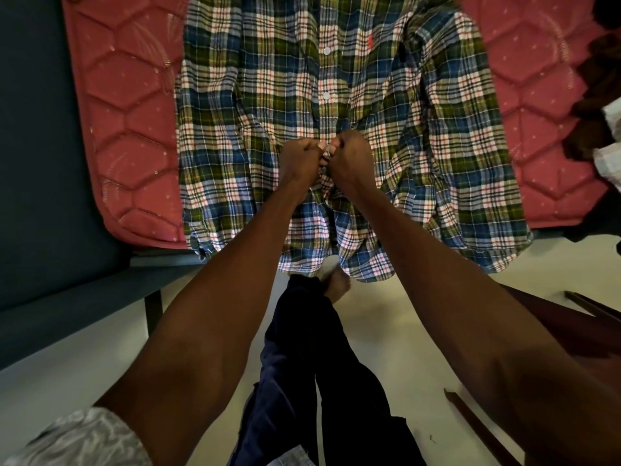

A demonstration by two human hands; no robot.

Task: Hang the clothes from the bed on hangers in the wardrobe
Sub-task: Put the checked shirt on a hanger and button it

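pinching the button placket of a plaid shirt (255, 95) with both hands, left hand (300, 160) and right hand (349, 159) side by side and knuckles nearly touching at the shirt's front centre. fingers (304, 148) of each hand curled tight round the fabric edge, grasping the cloth at a small white button between them. shirt spread front-up across a red quilted mattress (124, 129) on the bed, collar end far, hem drooping over the near mattress edge toward a pale floor (386, 331). white buttons (326, 50) fastened further up the placket. dark clothes (594, 105) heaped at the right edge of the mattress. dark trousers (302, 364) and a bare foot (336, 284) below, standing on the floor.
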